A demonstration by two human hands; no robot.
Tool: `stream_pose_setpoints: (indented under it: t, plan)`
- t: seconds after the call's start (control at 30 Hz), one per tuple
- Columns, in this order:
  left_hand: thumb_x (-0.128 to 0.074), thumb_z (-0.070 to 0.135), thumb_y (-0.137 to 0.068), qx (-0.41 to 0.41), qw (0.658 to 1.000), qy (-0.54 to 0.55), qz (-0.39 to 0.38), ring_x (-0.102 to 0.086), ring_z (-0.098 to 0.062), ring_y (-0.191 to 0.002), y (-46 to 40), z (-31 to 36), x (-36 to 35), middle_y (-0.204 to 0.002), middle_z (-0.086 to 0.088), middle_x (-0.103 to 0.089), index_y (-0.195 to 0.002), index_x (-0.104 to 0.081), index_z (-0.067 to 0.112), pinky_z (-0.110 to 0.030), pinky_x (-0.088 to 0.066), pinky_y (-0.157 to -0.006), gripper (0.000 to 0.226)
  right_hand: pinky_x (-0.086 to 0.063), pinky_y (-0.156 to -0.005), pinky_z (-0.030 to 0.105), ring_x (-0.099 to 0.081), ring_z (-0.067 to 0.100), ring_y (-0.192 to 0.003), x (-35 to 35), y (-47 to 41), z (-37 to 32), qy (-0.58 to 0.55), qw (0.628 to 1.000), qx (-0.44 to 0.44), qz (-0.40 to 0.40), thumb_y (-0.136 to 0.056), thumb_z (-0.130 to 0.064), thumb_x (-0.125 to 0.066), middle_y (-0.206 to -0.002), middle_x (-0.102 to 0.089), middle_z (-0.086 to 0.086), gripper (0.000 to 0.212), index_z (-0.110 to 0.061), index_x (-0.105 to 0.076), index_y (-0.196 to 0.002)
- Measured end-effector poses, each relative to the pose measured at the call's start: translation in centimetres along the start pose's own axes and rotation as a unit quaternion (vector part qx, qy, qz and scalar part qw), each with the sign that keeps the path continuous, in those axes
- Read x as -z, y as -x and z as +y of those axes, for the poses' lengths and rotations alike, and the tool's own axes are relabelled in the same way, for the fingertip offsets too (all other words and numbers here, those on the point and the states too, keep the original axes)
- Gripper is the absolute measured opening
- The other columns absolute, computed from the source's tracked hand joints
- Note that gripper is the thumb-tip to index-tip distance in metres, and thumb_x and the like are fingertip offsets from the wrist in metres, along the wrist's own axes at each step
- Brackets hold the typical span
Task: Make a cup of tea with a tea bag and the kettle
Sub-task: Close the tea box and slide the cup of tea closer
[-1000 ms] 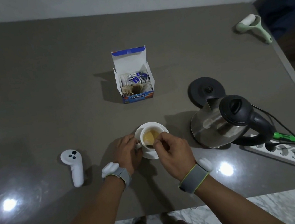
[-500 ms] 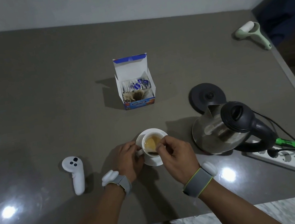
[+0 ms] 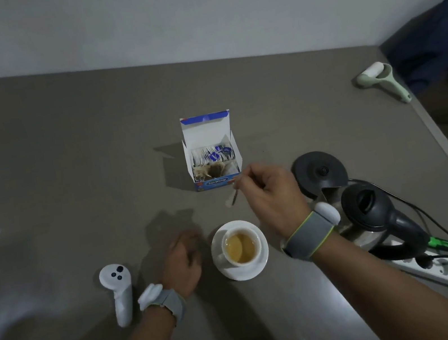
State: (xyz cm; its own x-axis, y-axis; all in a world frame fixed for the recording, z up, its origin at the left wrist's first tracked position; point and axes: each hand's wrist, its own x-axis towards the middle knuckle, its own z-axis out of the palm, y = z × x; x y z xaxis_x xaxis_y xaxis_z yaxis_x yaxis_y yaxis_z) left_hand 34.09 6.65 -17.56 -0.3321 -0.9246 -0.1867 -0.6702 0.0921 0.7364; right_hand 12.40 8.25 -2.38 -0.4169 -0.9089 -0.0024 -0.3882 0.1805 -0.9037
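The right hand [image 3: 268,192] is raised over the grey-brown stone surface [image 3: 68,166], its grip pinched narrow on the string or tag of a small wet tea bag [image 3: 232,198], which hangs clear of the drink, near the open white-and-blue cardboard tea box [image 3: 211,154], probably so it stops steeping. The white ceramic cup [image 3: 241,247] of amber tea sits on its white saucer [image 3: 262,264]. The left hand [image 3: 183,261] rests just beside the saucer, fingers curled, holding nothing. The steel-and-black electric kettle [image 3: 372,213] stands off its round black base [image 3: 319,173].
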Motion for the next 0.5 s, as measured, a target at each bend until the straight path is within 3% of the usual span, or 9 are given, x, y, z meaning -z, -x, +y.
stream_pose_setpoints:
  t: [0.1,0.2,0.33,0.5]
  plan:
    - [-0.059,0.006,-0.084,0.01,0.999,0.021,0.028,-0.06,-0.02,-0.097,-2.2,1.2,0.3,-0.118,-0.005,-0.061,-0.119,-0.059,0.025,-0.022,-0.039,-0.086,0.04,-0.052,-0.059,0.039,-0.054,0.022,-0.058,-0.4,-2.9,-0.9,0.03,1.0,0.003,-0.003,-0.087,-0.025,-0.058,-0.059,-0.063,0.004,0.021,-0.011,-0.068,-0.075]
    - [-0.061,0.008,-0.084,-0.007,0.998,0.024,0.061,-0.054,-0.01,-0.085,-4.9,2.7,0.8,-0.114,-0.005,-0.061,-0.116,-0.061,0.024,-0.013,-0.034,-0.078,0.036,-0.056,-0.067,0.047,-0.063,0.034,-0.071,-1.0,-5.1,-1.2,0.04,0.999,0.006,-0.008,-0.086,-0.028,-0.054,-0.068,-0.068,0.012,0.027,-0.007,-0.069,-0.077]
    - [-0.06,0.008,-0.085,-0.017,0.996,0.006,0.087,-0.059,-0.025,-0.097,-8.6,4.1,1.0,-0.112,-0.012,-0.061,-0.113,-0.063,0.015,-0.016,-0.035,-0.08,0.029,-0.055,-0.065,0.045,-0.064,0.034,-0.073,-2.3,-7.6,-0.8,0.06,0.998,0.009,-0.001,-0.086,-0.024,-0.055,-0.069,-0.068,0.012,0.026,-0.005,-0.066,-0.073]
    - [-0.055,0.012,-0.088,-0.045,0.994,-0.046,0.088,-0.055,-0.029,-0.11,-11.8,3.9,1.3,-0.115,-0.011,-0.06,-0.11,-0.064,0.009,-0.03,-0.043,-0.094,0.024,-0.052,-0.063,0.038,-0.062,0.028,-0.066,-4.1,-10.0,0.4,0.081,0.997,-0.001,-0.009,-0.085,-0.023,-0.057,-0.061,-0.064,0.003,0.023,-0.011,-0.066,-0.068]
